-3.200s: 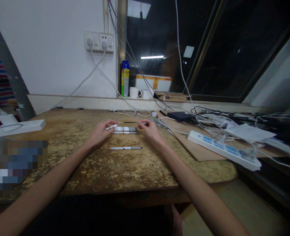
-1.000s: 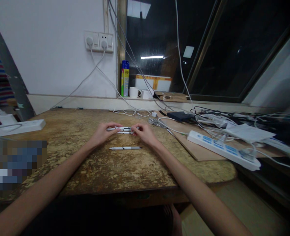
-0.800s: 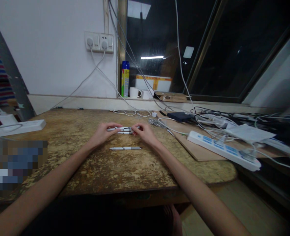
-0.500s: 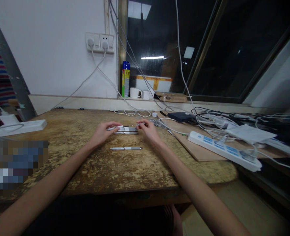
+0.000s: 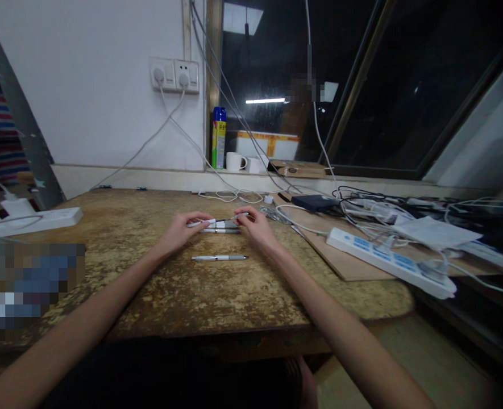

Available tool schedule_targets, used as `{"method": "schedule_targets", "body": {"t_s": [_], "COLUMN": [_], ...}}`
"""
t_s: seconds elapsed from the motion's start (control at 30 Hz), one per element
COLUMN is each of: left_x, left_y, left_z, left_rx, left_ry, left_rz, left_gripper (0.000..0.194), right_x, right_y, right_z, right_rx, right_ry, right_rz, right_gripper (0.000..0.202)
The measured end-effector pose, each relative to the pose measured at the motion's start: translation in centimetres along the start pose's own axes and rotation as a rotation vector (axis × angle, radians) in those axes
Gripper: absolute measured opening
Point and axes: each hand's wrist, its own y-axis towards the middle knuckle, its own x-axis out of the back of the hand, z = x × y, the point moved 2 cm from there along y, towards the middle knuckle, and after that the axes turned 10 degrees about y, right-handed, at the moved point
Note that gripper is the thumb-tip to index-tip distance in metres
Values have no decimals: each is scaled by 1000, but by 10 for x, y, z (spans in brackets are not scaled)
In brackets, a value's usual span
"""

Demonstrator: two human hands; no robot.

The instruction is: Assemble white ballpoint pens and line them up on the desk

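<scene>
My left hand [image 5: 187, 228] pinches a white pen barrel [image 5: 208, 222] just above the table. A thin dark length, like a refill, sticks out of the barrel toward the right. My right hand [image 5: 253, 223] is closed with thumb and fingertips on a small grey pen piece [image 5: 241, 215], near the tip of that dark length; whether the two touch I cannot tell. Below the hands several white and grey pens [image 5: 222, 230] lie side by side, partly covered by my fingers. Closer to me, a single white and grey pen [image 5: 220, 258] lies crosswise on the table.
The worn wooden table [image 5: 170, 301] carries a white power strip [image 5: 390, 262] on a brown board [image 5: 340, 267] at right, with tangled cables behind. Another power strip [image 5: 42, 221] lies at left. A mug [image 5: 234, 161] and a spray can [image 5: 219, 139] stand on the window sill.
My right hand has shifted slightly left, bringing the grey piece closer to the dark length in the barrel. My left hand keeps its hold. The pens below lie as before.
</scene>
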Motion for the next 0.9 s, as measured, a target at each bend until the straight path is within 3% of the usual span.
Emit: {"method": "schedule_targets", "body": {"t_s": [0.37, 0.67, 0.9], "left_x": [-4, -3, -7], "left_y": [-1, -1, -2], "left_z": [-11, -10, -10], "left_rx": [-4, -35, -44], "left_ry": [-50, -53, -21], "left_rz": [79, 90, 68], "left_gripper": [44, 42, 38], "right_x": [-16, -18, -19], "right_y": [-12, -14, -18], "right_z": [9, 11, 8], "right_rx": [-15, 9, -56], "right_ry": [-48, -52, -84], "right_rz": [168, 220, 230], "right_gripper": [29, 26, 34]}}
